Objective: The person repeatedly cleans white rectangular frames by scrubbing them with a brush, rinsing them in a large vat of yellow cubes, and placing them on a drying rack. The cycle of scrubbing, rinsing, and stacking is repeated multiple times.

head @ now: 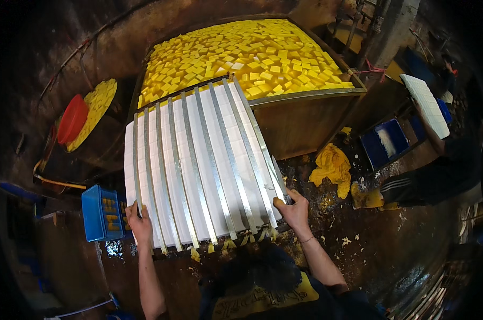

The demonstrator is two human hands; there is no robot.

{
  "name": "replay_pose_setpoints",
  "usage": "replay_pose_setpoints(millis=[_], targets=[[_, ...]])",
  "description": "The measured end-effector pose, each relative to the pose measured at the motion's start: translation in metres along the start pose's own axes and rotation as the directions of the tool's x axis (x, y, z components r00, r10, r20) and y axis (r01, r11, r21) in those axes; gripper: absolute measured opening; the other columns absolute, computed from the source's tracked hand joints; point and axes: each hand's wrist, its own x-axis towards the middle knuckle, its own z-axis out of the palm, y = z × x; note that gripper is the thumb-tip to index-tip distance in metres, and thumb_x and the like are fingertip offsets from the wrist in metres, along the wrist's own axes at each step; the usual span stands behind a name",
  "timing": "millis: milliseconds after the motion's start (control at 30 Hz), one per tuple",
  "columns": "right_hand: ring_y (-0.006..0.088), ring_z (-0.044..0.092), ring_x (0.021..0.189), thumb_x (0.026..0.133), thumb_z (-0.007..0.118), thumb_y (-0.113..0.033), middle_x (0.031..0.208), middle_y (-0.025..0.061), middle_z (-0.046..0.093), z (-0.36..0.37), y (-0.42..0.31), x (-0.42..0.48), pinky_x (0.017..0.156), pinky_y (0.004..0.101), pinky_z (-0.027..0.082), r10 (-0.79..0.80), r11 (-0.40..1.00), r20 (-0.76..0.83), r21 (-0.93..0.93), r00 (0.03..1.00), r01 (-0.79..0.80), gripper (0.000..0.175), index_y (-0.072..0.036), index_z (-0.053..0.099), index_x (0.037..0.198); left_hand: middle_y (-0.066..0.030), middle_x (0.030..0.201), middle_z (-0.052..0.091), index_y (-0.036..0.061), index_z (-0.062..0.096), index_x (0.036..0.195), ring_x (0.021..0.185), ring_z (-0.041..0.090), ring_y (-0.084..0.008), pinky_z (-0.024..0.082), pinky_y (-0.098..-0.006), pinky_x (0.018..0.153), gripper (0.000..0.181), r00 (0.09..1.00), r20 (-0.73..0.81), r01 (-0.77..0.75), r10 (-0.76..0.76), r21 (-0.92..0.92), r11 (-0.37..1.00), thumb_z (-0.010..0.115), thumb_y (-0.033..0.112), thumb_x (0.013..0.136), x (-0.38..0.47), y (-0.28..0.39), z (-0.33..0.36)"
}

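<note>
A wide slab of white blocks, tofu by its look (193,160), lies before me under a rack of long metal strips (213,160). My left hand (139,224) grips the outermost strip at the rack's near left, thumb and fingers on either side of it. At the near right corner, my right hand (293,208) has its thumb and fingers around a metal edge strip. The far end of the rack meets the rim of a large metal vat (305,96) filled with yellow blocks (241,56) in yellow liquid. Yellowish scraps hang at the strips' near ends.
At left are a round tub of yellow blocks (99,104) with a red basin (72,119), and a blue crate (95,214). To the right, yellow cloth (331,170) lies on the wet floor; a co-worker (441,172) holds a white slab (425,106) near a blue crate (385,144).
</note>
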Motion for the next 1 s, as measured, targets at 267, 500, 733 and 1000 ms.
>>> replay_pose_setpoints(millis=[267,500,733,1000], targets=[[0.0170,0.067,0.085,0.071,0.075,-0.016,0.099,0.0148,0.071,0.002,0.011,0.001,0.077,0.0284,0.051,0.107,0.992,0.042,0.060,0.993,-0.109,0.044,0.003,0.068,0.110,-0.0194,0.102,0.054,-0.0036,0.058,0.112,0.102,0.048,-0.0339,0.036,-0.0437,0.093,0.035,0.982,-0.184,-0.006,0.049,0.229,0.973,0.068,0.019,0.087,-0.066,0.003,-0.032],[0.0125,0.064,0.082,0.071,0.074,-0.013,0.095,0.0131,0.072,0.006,0.034,0.007,0.074,0.0270,0.050,0.082,0.991,0.046,0.104,0.996,-0.087,0.042,0.004,0.068,0.110,-0.0001,0.086,0.050,0.0038,0.052,0.094,0.077,0.046,-0.0107,0.041,-0.0250,0.073,0.028,0.737,-0.023,0.552,-0.675,-0.555,0.622,0.068,0.026,0.090,-0.138,-0.015,-0.028],[0.0084,0.054,0.067,0.076,0.072,-0.008,0.076,0.0016,0.066,0.005,0.024,0.002,0.059,0.0266,0.045,0.117,0.984,0.046,0.130,0.992,-0.122,0.025,0.005,0.070,0.097,-0.0025,0.095,0.063,0.0013,0.060,0.110,0.086,0.057,-0.0098,0.047,-0.0251,0.075,0.019,0.759,0.168,0.530,-0.629,-0.721,0.447,0.060,0.013,0.095,-0.147,-0.020,-0.036],[0.0062,0.050,0.062,0.079,0.069,-0.004,0.073,-0.0020,0.061,0.012,0.027,0.003,0.057,0.0247,0.041,0.073,0.959,0.067,0.271,0.995,-0.088,0.015,0.007,0.066,0.089,-0.0020,0.092,0.063,0.0002,0.060,0.108,0.082,0.056,-0.0075,0.047,-0.0248,0.068,0.021,0.758,0.243,0.509,-0.605,-0.800,0.317,0.061,0.016,0.095,-0.148,-0.013,-0.047]])
